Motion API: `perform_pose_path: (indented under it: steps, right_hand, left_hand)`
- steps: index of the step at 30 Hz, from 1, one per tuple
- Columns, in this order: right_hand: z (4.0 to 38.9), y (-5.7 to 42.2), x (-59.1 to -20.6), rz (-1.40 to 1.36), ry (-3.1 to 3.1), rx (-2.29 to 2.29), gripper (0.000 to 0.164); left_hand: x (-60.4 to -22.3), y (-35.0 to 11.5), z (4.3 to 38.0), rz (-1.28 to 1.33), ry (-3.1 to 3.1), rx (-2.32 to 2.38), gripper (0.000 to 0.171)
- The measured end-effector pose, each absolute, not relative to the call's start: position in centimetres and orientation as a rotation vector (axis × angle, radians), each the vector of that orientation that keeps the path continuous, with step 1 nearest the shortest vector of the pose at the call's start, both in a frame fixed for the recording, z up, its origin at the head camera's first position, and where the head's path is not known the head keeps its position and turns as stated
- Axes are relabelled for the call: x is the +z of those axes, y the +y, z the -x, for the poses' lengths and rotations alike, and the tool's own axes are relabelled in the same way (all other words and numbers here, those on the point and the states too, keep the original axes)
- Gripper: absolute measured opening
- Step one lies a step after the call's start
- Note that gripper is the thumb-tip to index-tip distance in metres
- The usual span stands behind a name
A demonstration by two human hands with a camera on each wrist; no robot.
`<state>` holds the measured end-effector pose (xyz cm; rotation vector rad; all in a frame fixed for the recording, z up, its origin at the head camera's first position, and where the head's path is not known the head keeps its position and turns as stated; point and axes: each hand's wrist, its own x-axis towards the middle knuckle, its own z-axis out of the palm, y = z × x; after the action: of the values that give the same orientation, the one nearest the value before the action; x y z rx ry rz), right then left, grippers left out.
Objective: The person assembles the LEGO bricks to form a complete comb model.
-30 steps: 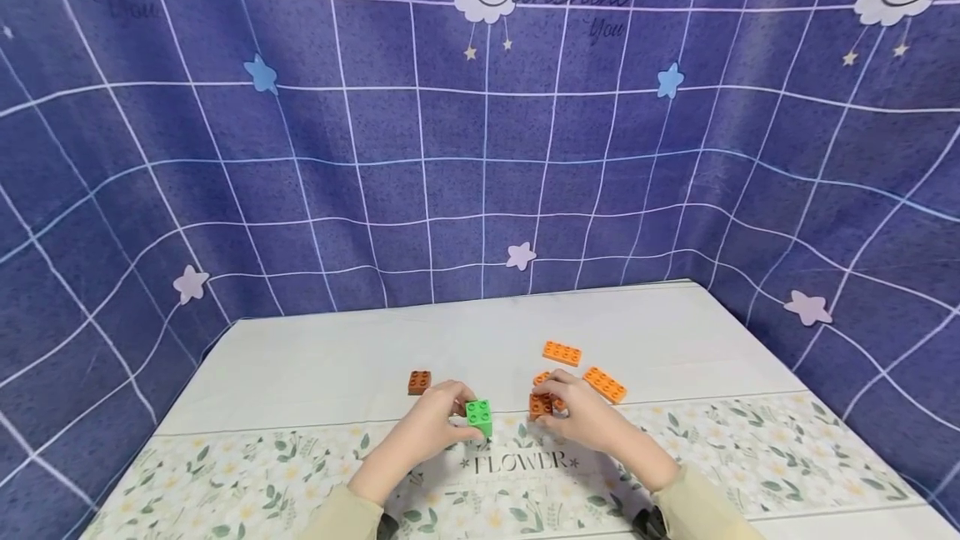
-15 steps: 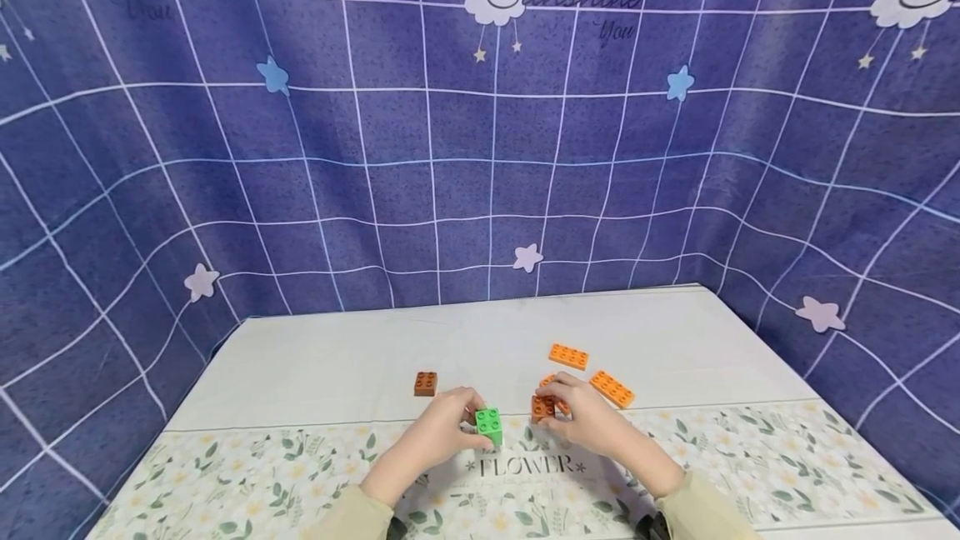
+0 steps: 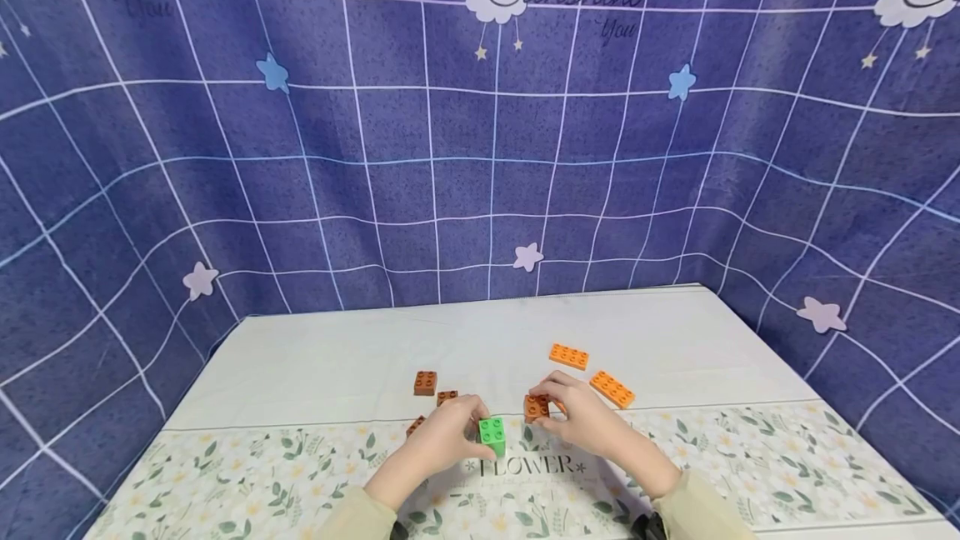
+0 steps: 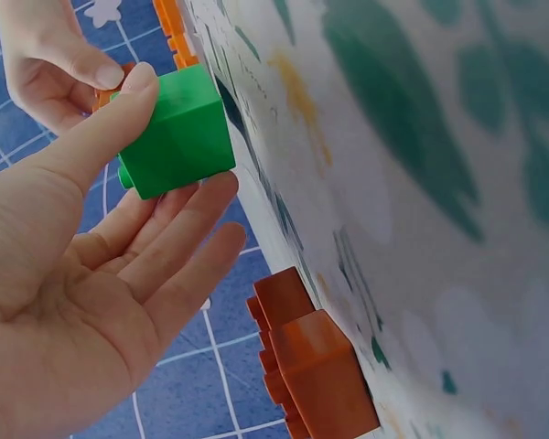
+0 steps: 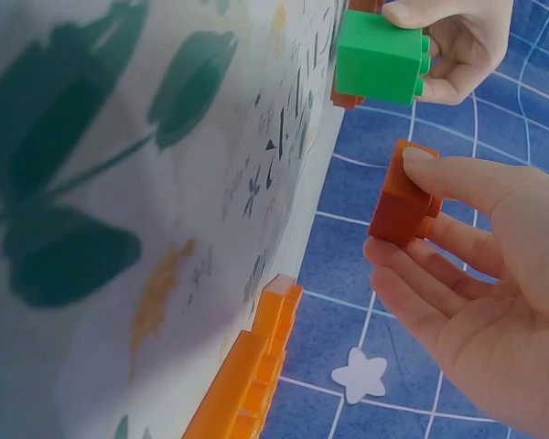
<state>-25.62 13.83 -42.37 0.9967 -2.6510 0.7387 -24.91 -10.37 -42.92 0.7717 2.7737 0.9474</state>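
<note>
In the head view, my left hand pinches a green toy building brick between thumb and fingers, its studs facing up. The left wrist view shows the same green brick held above the table. Opposite it, my right hand grips a brown brick by its sides. A gap separates the two bricks. In the right wrist view the brown brick is off the table, with the thumb on one side and fingers on the other. Beside and beyond my left hand lie brown bricks, one of them partly covered by it.
Two flat orange bricks lie beyond my right hand, and another orange piece is mostly hidden behind its fingers. The table bears a flower-print cloth strip along its front. A blue curtain encloses the back and sides.
The left hand has shifted slightly right and toward the body with the green brick, uncovering brown bricks beside it. The right hand has brought its brown brick a little to the left.
</note>
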Motion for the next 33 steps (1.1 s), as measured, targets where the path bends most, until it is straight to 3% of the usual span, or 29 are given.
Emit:
perform_pose_path:
  steps: [33]
  right_hand:
    - [25.3, 11.3, -41.6, -1.088, -2.695, 0.763, 0.035]
  left_hand:
    - [-42.9, -10.0, 24.8, -0.751, 2.773, 0.885, 0.038]
